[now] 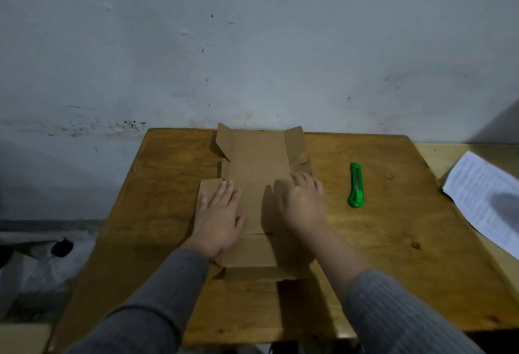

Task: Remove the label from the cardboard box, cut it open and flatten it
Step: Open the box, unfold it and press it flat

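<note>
One cardboard box point(257, 185) lies on the wooden table point(157, 185), already opened out into a flat sheet. Two hands are on it, one green utility knife point(356, 185) lies beside it, and one printed sheet of paper point(488, 199) sits at the table's right edge. No label can be made out on the cardboard.

The left hand point(219, 213) lies palm down with its fingers spread flat, covering the sheet's left side flap and part of the middle panel. The right hand point(303, 205) is likewise spread open and pressed down on the right side, its fingertips reaching a crumpled flap there. Neither hand grips anything. Both arms wear grey ribbed sleeves point(157, 306) that come in from the near edge of the table and hide part of the tabletop.

The knife rests well to the right of the cardboard, apart from both hands, its length running toward the wall and its thicker end nearer the person. The paper lies further right still, partly over the table's edge, with a shadow across it. A stained pale wall point(252, 44) rises directly behind the table.

The flattened box has its long axis running from the person toward the wall, its far end nearly touching the wall. Two small flaps at that far end stand tilted up, one at each corner; the near end lies flat between the forearms.
</note>
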A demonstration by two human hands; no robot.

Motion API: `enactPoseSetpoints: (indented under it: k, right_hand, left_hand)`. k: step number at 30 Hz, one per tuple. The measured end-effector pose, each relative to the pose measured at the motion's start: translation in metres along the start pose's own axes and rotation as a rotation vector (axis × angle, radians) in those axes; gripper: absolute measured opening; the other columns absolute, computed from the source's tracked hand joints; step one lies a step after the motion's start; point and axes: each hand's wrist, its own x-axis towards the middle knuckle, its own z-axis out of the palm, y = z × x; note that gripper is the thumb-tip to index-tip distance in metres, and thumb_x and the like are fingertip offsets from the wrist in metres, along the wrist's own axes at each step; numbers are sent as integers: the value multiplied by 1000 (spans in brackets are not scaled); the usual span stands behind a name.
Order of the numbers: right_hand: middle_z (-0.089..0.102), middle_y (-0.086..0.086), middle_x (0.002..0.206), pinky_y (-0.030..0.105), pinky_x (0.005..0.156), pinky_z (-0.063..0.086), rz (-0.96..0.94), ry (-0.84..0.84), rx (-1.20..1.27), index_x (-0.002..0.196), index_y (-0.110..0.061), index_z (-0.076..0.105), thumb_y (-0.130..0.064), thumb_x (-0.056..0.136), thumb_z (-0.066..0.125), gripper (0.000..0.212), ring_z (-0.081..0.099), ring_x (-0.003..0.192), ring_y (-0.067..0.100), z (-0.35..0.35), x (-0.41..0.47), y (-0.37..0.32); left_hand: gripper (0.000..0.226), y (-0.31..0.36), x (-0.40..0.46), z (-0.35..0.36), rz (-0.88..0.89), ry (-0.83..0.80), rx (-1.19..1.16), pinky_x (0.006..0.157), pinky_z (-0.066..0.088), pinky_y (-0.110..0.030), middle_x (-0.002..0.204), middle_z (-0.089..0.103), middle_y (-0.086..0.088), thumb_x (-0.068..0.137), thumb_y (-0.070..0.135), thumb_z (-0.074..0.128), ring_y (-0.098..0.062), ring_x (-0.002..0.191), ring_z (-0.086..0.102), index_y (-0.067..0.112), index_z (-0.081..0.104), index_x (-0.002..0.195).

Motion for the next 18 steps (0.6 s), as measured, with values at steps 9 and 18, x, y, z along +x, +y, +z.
enactPoseSetpoints:
  k: [9, 18]
  right_hand:
    - [-4, 11, 160, 63, 107, -19, 100, -360, -342, 150, -32, 2, -79, 81, 18, 85, -12, 145, 36, 33, -63, 14]
    - [-8, 6, 160, 64, 105, -20, 72, -363, -221, 150, -34, 1, -77, 82, 17, 82, -15, 145, 33, 32, -79, 27]
  left_hand:
    - [78, -2, -40, 21, -27, -66, 134, 116, -5, -54, 160, -10, -1, 93, 63, 17, -15, 145, -15, 16, -4, 152]
    - [79, -7, -55, 31, -3, -66, 113, 116, -9, -53, 159, -15, 5, 91, 66, 12, -10, 144, -16, 20, -8, 151]
